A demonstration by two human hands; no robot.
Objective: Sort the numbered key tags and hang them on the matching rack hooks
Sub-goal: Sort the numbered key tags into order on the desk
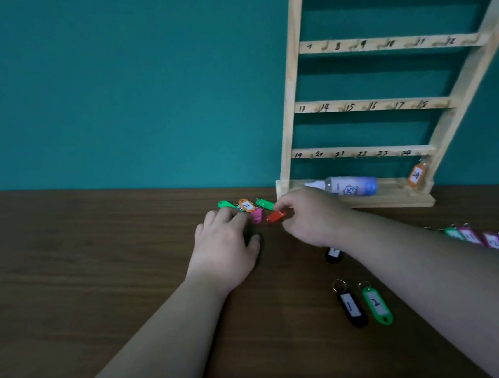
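Centrally, red key tag (275, 216): pinched in right hand (308, 213), just in front of the wooden rack (290, 108). Left hand (226, 243): fingers spread, tips on the adjoining tag cluster (251, 208) of green, orange and pink. Black tag 1 (349, 307) and green tag 2 (375, 303): side by side on the brown table (95, 249). Orange tag 24 (416, 175): hung on the rack. Spray bottle (348, 187): lying on the rack's base.

Key tags (246, 205), one red tag (275, 216) among them, cluster by the wooden rack (360, 151), where tag 24 (415, 175) hangs.

looks like a home or small office: teal wall (109, 80), dark wood surface (95, 249), numbered wooden key rack (365, 104).
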